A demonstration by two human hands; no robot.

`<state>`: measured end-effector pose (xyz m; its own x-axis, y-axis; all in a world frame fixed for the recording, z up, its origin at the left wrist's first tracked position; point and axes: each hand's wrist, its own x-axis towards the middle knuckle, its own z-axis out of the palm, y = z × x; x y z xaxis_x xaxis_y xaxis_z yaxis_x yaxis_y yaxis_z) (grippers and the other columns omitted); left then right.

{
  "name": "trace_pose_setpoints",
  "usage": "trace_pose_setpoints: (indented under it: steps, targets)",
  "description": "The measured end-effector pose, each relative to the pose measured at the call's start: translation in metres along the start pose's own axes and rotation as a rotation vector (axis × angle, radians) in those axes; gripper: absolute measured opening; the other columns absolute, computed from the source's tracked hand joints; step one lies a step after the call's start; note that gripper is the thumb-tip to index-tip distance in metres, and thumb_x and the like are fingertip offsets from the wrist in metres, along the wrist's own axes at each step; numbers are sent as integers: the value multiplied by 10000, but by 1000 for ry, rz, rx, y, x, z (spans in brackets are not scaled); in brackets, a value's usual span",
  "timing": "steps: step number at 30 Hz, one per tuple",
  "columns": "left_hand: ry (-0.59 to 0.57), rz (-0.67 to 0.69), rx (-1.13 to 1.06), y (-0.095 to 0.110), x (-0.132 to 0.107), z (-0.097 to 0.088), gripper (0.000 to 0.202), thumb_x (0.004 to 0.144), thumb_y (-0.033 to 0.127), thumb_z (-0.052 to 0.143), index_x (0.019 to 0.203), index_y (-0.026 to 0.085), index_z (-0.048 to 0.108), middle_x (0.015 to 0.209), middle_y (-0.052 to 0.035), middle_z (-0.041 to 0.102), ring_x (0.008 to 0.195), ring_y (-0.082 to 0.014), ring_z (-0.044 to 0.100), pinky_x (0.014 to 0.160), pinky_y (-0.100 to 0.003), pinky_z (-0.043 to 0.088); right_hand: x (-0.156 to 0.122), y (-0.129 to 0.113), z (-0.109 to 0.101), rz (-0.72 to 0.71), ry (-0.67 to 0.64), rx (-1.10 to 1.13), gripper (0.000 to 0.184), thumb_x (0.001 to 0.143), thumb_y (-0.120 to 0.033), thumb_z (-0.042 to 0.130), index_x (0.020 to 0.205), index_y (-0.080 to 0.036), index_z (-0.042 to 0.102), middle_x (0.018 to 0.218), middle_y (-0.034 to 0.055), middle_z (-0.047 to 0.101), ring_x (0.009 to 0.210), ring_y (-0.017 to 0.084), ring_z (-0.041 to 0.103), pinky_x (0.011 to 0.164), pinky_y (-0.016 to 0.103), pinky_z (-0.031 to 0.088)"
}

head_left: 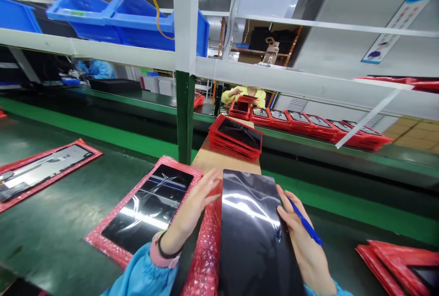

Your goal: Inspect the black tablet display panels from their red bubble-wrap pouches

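A dark, glossy screen panel (255,236) stands tilted in front of me, its film reflecting the lights. My right hand (302,227) grips its right edge, with a blue pen (305,223) tucked between the fingers. Left of the panel, my left hand (199,200) has its thumb and fingers around the upper end of a red bubble-wrap bag (206,245); the exact grip is partly hidden. Under my left forearm, another black screen panel (151,204) lies on a pink-red bubble-wrap bag (99,236) on the green bench.
A stack of red bags with a panel on top (236,138) rests on a wooden board (206,161) ahead. More red bags (401,264) lie at right, and a panel (48,168) at left. A green-white post (185,104) stands ahead. Two people work beyond.
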<state>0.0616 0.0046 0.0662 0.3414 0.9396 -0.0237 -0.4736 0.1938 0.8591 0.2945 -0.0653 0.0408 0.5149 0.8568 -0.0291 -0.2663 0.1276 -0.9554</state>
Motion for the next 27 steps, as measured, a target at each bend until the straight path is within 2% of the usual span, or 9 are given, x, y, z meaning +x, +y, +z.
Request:
trace_pose_setpoints:
  steps: [2, 5, 8, 12, 16, 19, 23, 25, 27]
  targets:
    - [106, -15, 140, -8, -6, -20, 452, 789, 340, 708, 1214, 221, 613, 1346, -91, 576, 1229, -244, 520, 943, -331, 451, 6, 11, 0, 19, -4, -5, 472, 630, -364, 851, 1039, -306, 624, 1380, 21, 609, 1381, 244, 417, 1136, 382, 291]
    - [174, -163, 216, -25, -12, -44, 418, 628, 200, 806, 1024, 169, 675, 1048, -84, 665, 943, -232, 611, 763, -326, 478, 12, 28, 2, 29, -34, -7, 460, 594, -364, 864, 981, -278, 631, 1252, 50, 694, 1306, 278, 511, 1094, 417, 359]
    - [169, -289, 193, -37, -15, -58, 322, 636, 202, 794, 930, 127, 686, 874, -70, 669, 791, -196, 619, 688, -318, 468, 12, 42, 6, 27, -38, -16, 488, 542, -366, 887, 947, -250, 640, 1178, 72, 723, 1295, 325, 520, 1118, 481, 317]
    - [86, -385, 134, -40, -11, -66, 261, 637, 220, 796, 846, 103, 694, 725, -50, 672, 648, -145, 610, 643, -288, 456, 3, 49, 10, 19, -29, -35, 505, 552, -372, 889, 970, -233, 642, 1235, 98, 690, 1330, 338, 479, 1152, 500, 248]
    - [35, -373, 104, -35, -3, -58, 205, 643, 196, 798, 807, 135, 691, 642, 1, 655, 597, -113, 592, 593, -237, 424, -4, 54, 14, -4, -42, -25, 523, 621, -388, 860, 1058, -248, 607, 1333, 115, 630, 1351, 307, 461, 1158, 487, 252]
    - [-34, -343, 62, -26, 0, -42, 190, 668, 226, 796, 810, 137, 705, 692, -14, 690, 637, -119, 618, 632, -232, 445, -4, 64, 15, -24, -29, 0, 567, 609, -445, 851, 1074, -256, 589, 1367, 121, 603, 1359, 310, 449, 1164, 482, 251]
    - [-149, -328, -5, -17, 0, -17, 259, 664, 250, 805, 880, 125, 738, 867, -88, 755, 833, -209, 692, 830, -307, 487, -4, 74, 14, -53, -15, 14, 521, 669, -458, 802, 1098, -278, 567, 1373, 105, 601, 1339, 302, 476, 1150, 485, 293]
    - [-162, -335, -39, -18, -3, -9, 324, 679, 240, 792, 987, 158, 736, 981, -90, 765, 949, -236, 694, 882, -323, 480, -7, 74, 16, -78, -15, -3, 477, 722, -447, 764, 1121, -292, 556, 1385, 92, 594, 1342, 293, 474, 1150, 491, 296]
    - [-123, -330, -50, -22, -6, -7, 362, 684, 233, 777, 1041, 194, 729, 1052, -76, 762, 1019, -247, 683, 892, -325, 483, -11, 69, 17, -108, -29, -34, 466, 731, -464, 750, 1117, -287, 557, 1363, 97, 612, 1331, 301, 486, 1139, 495, 318]
